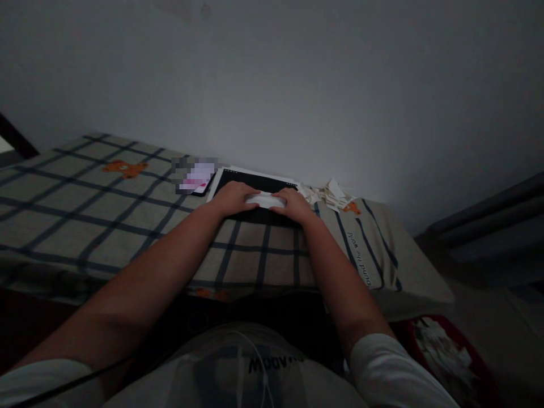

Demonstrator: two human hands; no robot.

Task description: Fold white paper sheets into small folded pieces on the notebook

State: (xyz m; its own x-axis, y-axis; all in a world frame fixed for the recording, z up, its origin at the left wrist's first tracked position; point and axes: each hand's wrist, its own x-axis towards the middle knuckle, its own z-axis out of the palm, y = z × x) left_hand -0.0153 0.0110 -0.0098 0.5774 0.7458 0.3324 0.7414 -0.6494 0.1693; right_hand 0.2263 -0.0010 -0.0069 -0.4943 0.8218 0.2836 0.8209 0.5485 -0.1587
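Observation:
Between my two hands lies a narrow strip of white paper (266,200), low over a black sheet or board (255,180). My left hand (233,198) grips the strip's left end, thumb toward me and fingers on the far side. At the right end my right hand (294,204) pinches it the same way. Whether the strip is folded or a single layer I cannot tell. White sheets (242,169) show from under the black board's far and left edges. Just right of my right hand is a loose pile of white paper pieces (334,194).
A checked cloth (170,226) with orange bear prints covers the table. Left of the board lies a phone-like device (199,178) with a lit, partly blurred screen. The grey wall (272,85) rises behind. A red container (442,351) with crumpled white material stands low at right.

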